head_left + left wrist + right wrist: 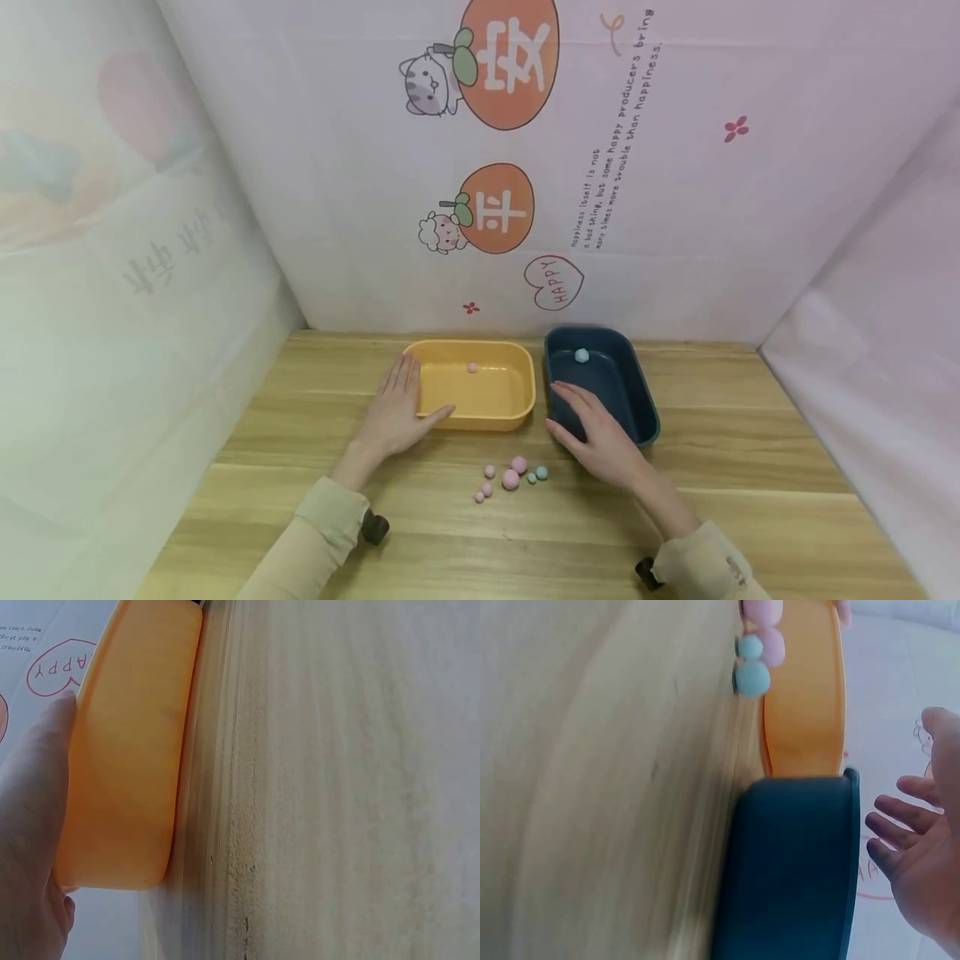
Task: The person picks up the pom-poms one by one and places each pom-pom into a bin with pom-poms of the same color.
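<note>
My left hand (pixel 395 412) lies with straight fingers along the left end of a yellow tray (pixel 480 423), thumb spread over its front rim. One small pink ball (pixel 472 367) sits inside that tray. Over the near left side of a dark blue tray (pixel 639 396) hovers my right hand (pixel 603 442), fingers loosely spread and holding nothing. A light blue ball (pixel 582 356) is at the far end of the blue tray. In front of the trays, several pink balls (pixel 511 479) of different sizes lie on the table beside two light blue balls (pixel 542 472).
The trays stand side by side near the back edge of a wood-grain table (pixel 420 550). Behind them rises a white printed cloth (pixel 360 208) with orange fruit drawings, and cloth also hangs at both sides. Dark wrist mounts (pixel 374 527) sit at both cuffs.
</note>
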The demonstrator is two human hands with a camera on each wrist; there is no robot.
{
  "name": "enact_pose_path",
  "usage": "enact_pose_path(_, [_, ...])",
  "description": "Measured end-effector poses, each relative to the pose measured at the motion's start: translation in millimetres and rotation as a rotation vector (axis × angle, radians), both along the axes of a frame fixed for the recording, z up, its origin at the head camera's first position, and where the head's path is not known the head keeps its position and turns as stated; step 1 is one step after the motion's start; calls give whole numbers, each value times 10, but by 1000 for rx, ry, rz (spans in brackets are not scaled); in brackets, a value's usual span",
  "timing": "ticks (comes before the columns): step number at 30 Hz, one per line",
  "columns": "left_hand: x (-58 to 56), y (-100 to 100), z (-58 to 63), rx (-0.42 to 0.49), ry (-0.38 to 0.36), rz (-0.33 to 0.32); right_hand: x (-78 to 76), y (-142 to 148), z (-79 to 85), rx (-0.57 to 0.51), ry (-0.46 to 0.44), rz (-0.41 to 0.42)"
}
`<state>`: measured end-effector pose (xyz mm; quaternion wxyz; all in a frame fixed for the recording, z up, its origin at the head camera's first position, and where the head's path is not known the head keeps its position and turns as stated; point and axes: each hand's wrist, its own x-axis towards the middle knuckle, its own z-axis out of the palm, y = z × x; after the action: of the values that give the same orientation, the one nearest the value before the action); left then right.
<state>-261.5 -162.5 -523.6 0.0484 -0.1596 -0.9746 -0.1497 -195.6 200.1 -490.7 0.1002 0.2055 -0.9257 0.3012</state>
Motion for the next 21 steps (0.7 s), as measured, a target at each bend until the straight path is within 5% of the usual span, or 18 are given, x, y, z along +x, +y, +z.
enact_pose_path(12, [-44,1,-33,-14,10,-14,174,-235,-26,-125,169,103])
enact_pose_path(21, [-48,-11,-12,-21,-9,-13,222,-371,-90,-222,71,216])
